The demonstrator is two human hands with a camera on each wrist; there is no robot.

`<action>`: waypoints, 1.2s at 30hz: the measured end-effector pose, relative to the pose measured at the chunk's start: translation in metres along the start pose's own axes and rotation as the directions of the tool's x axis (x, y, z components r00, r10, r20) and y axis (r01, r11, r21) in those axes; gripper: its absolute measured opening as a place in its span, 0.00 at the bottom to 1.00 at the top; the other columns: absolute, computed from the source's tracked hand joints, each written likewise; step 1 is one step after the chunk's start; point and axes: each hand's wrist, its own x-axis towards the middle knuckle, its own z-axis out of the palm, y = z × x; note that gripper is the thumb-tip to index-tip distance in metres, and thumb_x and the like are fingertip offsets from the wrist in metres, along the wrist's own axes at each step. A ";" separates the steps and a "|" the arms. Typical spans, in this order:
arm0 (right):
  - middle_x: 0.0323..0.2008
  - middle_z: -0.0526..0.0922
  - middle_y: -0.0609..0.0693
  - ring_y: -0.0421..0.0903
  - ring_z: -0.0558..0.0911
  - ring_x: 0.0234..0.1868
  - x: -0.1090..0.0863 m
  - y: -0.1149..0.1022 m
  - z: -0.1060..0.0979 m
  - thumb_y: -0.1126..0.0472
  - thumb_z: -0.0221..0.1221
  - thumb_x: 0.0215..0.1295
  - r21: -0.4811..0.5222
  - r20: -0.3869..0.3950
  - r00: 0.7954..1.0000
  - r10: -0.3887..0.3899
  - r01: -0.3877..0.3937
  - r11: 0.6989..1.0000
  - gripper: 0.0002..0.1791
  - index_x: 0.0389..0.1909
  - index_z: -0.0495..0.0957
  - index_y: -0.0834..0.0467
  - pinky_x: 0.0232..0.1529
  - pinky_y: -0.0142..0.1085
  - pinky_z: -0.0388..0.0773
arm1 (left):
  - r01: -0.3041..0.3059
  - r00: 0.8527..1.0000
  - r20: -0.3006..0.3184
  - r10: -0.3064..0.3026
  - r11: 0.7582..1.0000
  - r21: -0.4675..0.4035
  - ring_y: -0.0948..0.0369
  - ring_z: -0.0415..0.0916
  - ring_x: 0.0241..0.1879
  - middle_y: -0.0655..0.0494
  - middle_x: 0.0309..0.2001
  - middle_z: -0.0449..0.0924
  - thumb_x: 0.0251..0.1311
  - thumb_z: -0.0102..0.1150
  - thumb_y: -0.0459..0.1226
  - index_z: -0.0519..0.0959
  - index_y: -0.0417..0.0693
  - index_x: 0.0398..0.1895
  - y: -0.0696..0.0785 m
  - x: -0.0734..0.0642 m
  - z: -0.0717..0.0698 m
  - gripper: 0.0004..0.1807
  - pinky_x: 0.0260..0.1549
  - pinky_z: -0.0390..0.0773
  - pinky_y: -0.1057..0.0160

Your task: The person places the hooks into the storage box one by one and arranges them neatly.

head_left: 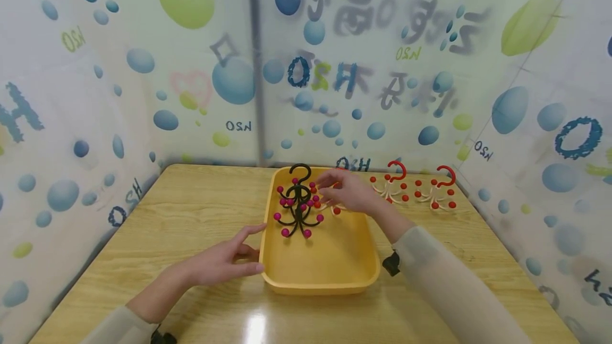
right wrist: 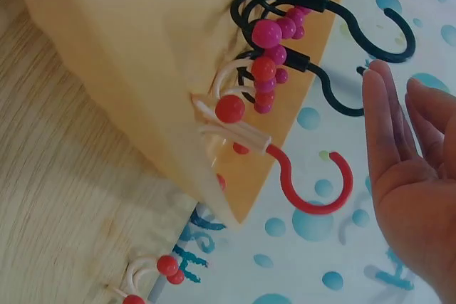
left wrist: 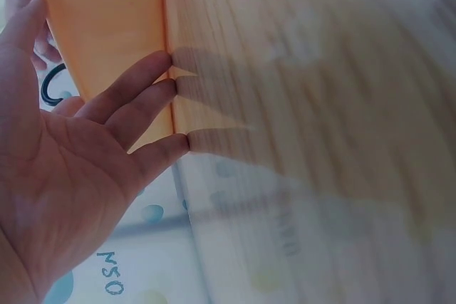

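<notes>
In the head view, two black multi-arm hook hangers with magenta ball tips (head_left: 299,215) stand in the yellow tray (head_left: 330,283), one behind the other. Beside them in the tray is a cream hanger with red balls and a red hook (right wrist: 239,133), partly hidden by my right hand in the head view. My right hand (head_left: 349,191) hovers over that hanger with fingers extended and holds nothing; its fingertips appear close to a black hook in the right wrist view. My left hand (head_left: 222,261) touches the tray's left wall, fingers spread and relaxed.
Two more cream hangers with red hooks, a nearer one (head_left: 389,190) and a farther one (head_left: 435,195), lie on the wooden table (head_left: 205,195) to the right of the tray. A curtain with blue and green dots (head_left: 234,81) encloses the table at the back and sides.
</notes>
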 end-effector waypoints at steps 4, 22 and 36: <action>0.60 0.87 0.59 0.52 0.92 0.48 -0.012 0.005 -0.011 0.58 0.62 0.83 0.006 -0.045 0.999 0.010 -0.010 1.000 0.15 0.64 0.83 0.57 0.53 0.50 0.91 | 0.006 1.000 0.004 -0.006 1.000 -0.011 0.43 0.84 0.67 0.43 0.68 0.85 0.79 0.64 0.54 0.46 0.62 0.90 -0.002 0.000 0.000 0.48 0.67 0.80 0.36; 0.55 0.89 0.60 0.53 0.91 0.46 -0.072 0.045 -0.050 0.56 0.65 0.81 0.018 -0.156 0.988 0.007 -0.004 1.000 0.18 0.63 0.83 0.62 0.44 0.37 0.90 | 0.029 1.000 0.001 -0.029 1.000 -0.002 0.43 0.84 0.67 0.43 0.67 0.86 0.78 0.64 0.55 0.46 0.61 0.90 -0.001 -0.001 0.000 0.49 0.67 0.80 0.35; 0.52 0.89 0.57 0.47 0.91 0.45 -0.115 0.101 -0.089 0.54 0.64 0.82 0.018 -0.231 0.971 0.066 -0.063 0.998 0.21 0.65 0.81 0.64 0.47 0.40 0.91 | 0.010 1.000 -0.001 -0.010 1.000 0.003 0.42 0.83 0.68 0.43 0.68 0.85 0.78 0.64 0.54 0.46 0.62 0.90 0.000 0.001 0.001 0.49 0.68 0.80 0.34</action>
